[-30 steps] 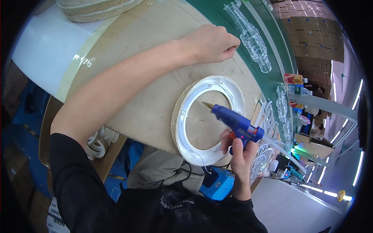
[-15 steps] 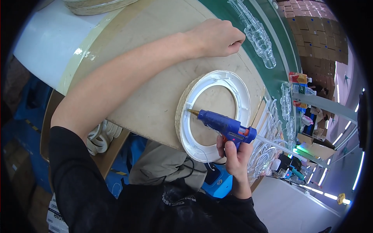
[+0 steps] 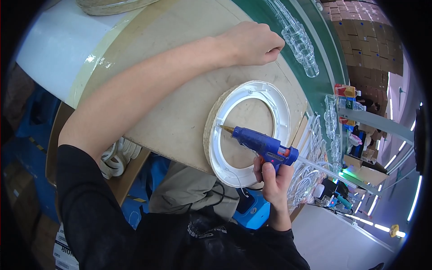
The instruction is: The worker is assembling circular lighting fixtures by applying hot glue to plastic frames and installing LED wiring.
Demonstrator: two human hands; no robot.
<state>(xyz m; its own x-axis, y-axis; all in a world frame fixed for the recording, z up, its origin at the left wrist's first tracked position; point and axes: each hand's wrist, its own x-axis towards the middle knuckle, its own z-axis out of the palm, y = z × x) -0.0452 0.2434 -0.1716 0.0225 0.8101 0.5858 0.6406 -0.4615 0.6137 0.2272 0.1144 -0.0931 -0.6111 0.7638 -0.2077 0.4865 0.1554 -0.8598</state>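
Note:
A white ring-shaped frame [image 3: 282, 104] with a tan, rough outer band lies on the tan tabletop. Thin wires run inside its channel. My right hand [image 3: 275, 179] is wrapped round a blue glue gun [image 3: 260, 143] with a clear glue stick [image 3: 326, 171] out of its back. The gun's brass nozzle points at the left inner side of the ring; whether it touches is hard to tell. Beyond the ring, my left hand [image 3: 253, 44] rests closed in a fist near the table's far edge. Its curled fingers hide whatever may be inside.
Clear segmented pieces [image 3: 300, 47] lie on a green strip [image 3: 326, 56] past the table. White cables [image 3: 310, 180] are heaped at the right. Another tan-banded ring [image 3: 112, 6] sits at far left. An open carton [image 3: 128, 177] holds white rings. Bottles [image 3: 347, 91] stand at right.
The glue gun's nozzle has shifted slightly to the right along the ring's inner side. On the green strip the clear pieces have slid a little farther away. My left hand stays put.

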